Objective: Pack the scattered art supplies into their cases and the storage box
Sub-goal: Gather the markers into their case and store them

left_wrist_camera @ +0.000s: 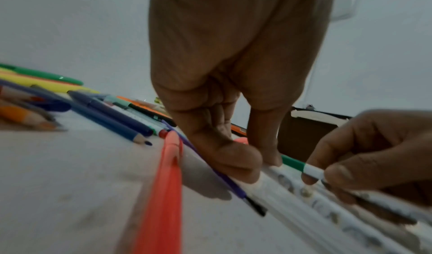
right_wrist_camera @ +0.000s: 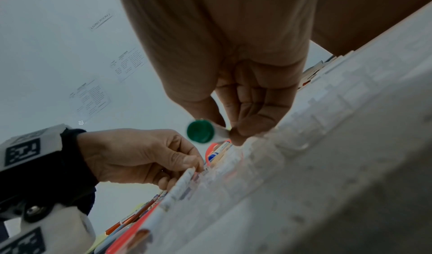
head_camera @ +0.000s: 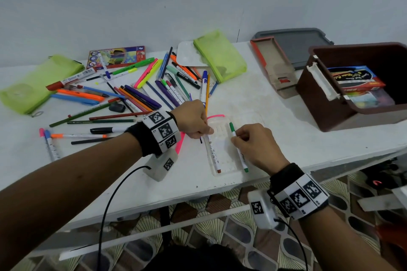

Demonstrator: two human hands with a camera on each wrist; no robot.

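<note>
Left hand (head_camera: 193,122): a red-tipped marker (head_camera: 213,153) is pinched between curled fingertips, in the clear case (head_camera: 226,170).
Right hand (head_camera: 256,145): a green marker (head_camera: 239,152) is pinched above the case's right edge.
Case: flat on the table (head_camera: 286,138).

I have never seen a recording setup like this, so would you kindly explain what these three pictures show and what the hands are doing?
No machine here: a person wears a camera on the head and one on each wrist, strapped on with black-and-white patterned bands. The large picture is the head view, looking down at a white table. The other two look along each hand from the wrist.

The left hand pinches a red-tipped marker lying in a clear marker case. The right hand pinches a green-capped marker at the case's other edge.

Pens and pencils lie scattered on the left between two green pouches. On the right stands a brown storage box holding some packs.
</note>
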